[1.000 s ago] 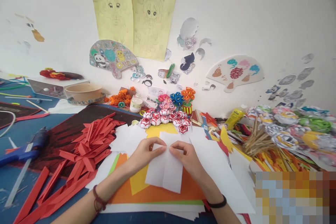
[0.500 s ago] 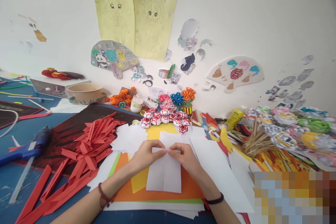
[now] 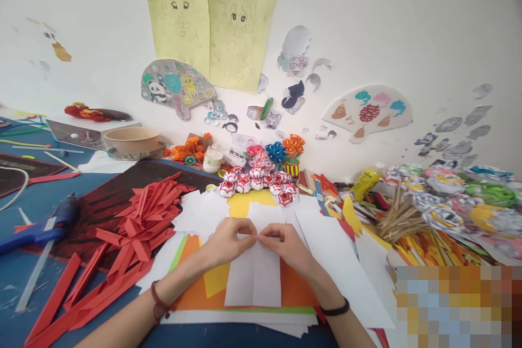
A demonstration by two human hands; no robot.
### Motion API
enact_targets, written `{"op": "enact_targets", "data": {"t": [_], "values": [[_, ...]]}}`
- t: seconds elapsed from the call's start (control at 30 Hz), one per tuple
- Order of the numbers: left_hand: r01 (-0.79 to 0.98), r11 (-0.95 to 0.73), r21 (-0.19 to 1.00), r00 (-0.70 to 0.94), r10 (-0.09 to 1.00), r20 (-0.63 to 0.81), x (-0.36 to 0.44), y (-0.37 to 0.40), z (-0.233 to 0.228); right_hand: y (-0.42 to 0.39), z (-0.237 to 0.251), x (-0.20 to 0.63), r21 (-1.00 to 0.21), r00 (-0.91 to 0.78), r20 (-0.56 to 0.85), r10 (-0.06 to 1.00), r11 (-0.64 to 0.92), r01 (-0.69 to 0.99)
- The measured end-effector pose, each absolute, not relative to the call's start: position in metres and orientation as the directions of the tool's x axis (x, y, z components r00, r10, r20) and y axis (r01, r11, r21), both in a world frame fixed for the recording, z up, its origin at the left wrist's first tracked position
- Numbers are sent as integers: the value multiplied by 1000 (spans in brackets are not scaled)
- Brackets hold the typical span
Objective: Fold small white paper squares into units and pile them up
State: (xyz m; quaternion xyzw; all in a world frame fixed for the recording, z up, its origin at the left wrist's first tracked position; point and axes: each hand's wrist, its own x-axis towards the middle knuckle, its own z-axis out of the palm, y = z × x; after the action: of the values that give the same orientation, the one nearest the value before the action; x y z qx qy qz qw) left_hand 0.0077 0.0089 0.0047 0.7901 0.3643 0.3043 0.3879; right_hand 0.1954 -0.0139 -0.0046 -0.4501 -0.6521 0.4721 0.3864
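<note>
A white paper sheet is held flat on a stack of coloured sheets at the near edge of the table, directly in front of the person. Its two side flaps appear already folded inward, so that they meet along a centre seam — that much of the folding can be judged as done. The top edge is being worked now: the left hand and the right hand are both closed in a pinching grip on the paper at the top of the seam, fingertips almost touching. The lower part of the sheet lies flat and unfolded, so further folds are probably left.

Just beyond the hands lie several loose white squares — apparently not yet folded — and behind them a cluster of finished red-and-white paper flowers. A pile of folded red paper strips lies to the left, with a blue glue gun further out.
</note>
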Motion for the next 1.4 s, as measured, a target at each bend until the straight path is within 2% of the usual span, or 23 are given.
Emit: {"op": "enact_targets", "data": {"t": [0.37, 0.57, 1.4], "values": [[366, -451, 814, 522, 824, 222, 8, 5, 9, -14, -2, 195, -958, -298, 78, 951, 154, 241], [352, -442, 825, 484, 841, 243, 10, 4, 6, -16, -4, 192, -947, -214, 123, 969, 179, 267], [266, -386, 883, 388, 882, 268, 12, 2, 9, -22, -4, 184, -981, -116, 102, 988, 120, 152]]}}
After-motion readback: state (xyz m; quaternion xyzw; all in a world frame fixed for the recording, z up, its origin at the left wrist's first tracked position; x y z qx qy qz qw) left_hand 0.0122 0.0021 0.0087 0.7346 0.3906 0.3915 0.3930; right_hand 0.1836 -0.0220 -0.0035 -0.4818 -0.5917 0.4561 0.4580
